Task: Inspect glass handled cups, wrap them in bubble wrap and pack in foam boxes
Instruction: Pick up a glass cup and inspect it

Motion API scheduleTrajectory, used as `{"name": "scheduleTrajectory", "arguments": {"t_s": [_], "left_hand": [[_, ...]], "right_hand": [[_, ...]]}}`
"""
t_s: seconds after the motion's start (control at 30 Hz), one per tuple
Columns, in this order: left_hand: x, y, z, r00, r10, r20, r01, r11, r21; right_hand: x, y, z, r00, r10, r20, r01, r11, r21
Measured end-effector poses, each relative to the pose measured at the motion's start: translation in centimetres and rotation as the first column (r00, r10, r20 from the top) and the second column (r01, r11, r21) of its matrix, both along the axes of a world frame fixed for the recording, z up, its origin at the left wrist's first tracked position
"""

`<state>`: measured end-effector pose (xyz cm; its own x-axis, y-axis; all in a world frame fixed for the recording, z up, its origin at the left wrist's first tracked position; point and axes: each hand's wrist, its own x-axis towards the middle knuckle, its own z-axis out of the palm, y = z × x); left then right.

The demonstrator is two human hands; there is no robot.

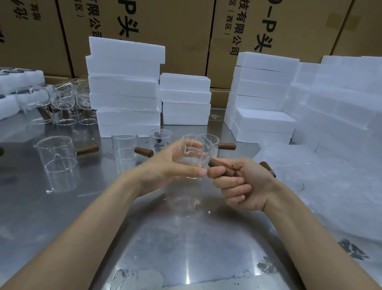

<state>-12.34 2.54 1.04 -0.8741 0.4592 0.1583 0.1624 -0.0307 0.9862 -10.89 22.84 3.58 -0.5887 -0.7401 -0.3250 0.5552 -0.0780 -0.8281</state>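
Left hand cups clear glass cup; right hand fist-grips its brown wooden handle. Cardboard cartons read "有限公司".

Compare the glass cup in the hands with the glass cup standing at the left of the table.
The held cup is off the metal table, tilted; the left cup stands upright on it. The left hand cradles the held cup's body and the right hand grips its handle; nothing touches the left cup. Both are clear glass with brown handles.
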Motion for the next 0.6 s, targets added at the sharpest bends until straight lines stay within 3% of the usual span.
{"name": "scheduleTrajectory", "arguments": {"t_s": [0.1,0.17,0.33,0.47,0.6], "left_hand": [[0.2,0.5,-0.2,0.994,0.109,-0.021,-0.110,0.994,-0.029],[0.3,0.7,-0.2,0.982,0.185,-0.029,-0.186,0.982,-0.039],[0.6,1.1,0.5,0.931,0.362,-0.045,-0.362,0.932,-0.010],[0.7,1.2,0.7,0.901,0.434,-0.010,-0.434,0.901,0.013],[0.9,1.4,0.7,0.897,0.439,-0.050,-0.441,0.896,-0.053]], "right_hand": [[0.1,-0.5,0.0,0.983,-0.150,-0.108,0.165,0.975,0.151],[0.0,-1.0,-0.2,0.930,-0.287,-0.232,0.342,0.906,0.250],[0.0,-1.6,-0.3,0.740,-0.589,-0.326,0.648,0.754,0.107],[0.5,-2.0,-0.1,0.654,-0.609,-0.449,0.704,0.707,0.068],[0.6,-2.1,-0.5,0.617,-0.518,-0.593,0.673,0.738,0.056]]}}
